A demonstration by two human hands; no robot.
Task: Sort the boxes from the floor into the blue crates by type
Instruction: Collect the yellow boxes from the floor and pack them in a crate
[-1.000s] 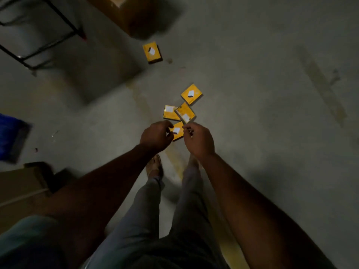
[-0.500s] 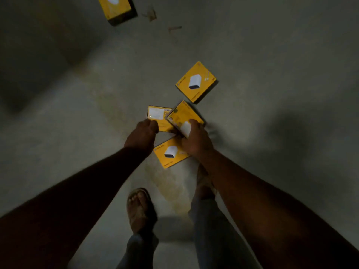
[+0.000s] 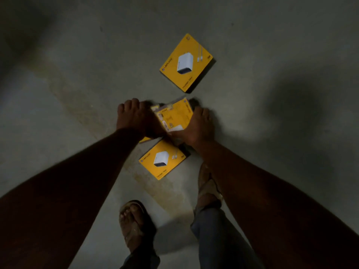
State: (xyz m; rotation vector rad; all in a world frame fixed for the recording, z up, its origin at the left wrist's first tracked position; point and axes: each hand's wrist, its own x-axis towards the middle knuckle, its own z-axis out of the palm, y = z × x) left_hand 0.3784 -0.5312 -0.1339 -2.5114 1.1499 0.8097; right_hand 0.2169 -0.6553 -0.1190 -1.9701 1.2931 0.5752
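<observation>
Pickup step: my right hand point(image 3: 196, 127) grips a flat yellow cardboard box point(image 3: 174, 117), left hand point(image 3: 136, 119) curls on another, barely visible; next, lift both, find blue crates.

I'm looking down at a grey concrete floor point(image 3: 77, 133) with a yellowish stain running across it. One yellow charger box point(image 3: 187, 63) is lying flat farther out, another yellow box point(image 3: 162, 160) is lying nearer, and two sandalled feet point(image 3: 134, 224) are standing below.
</observation>
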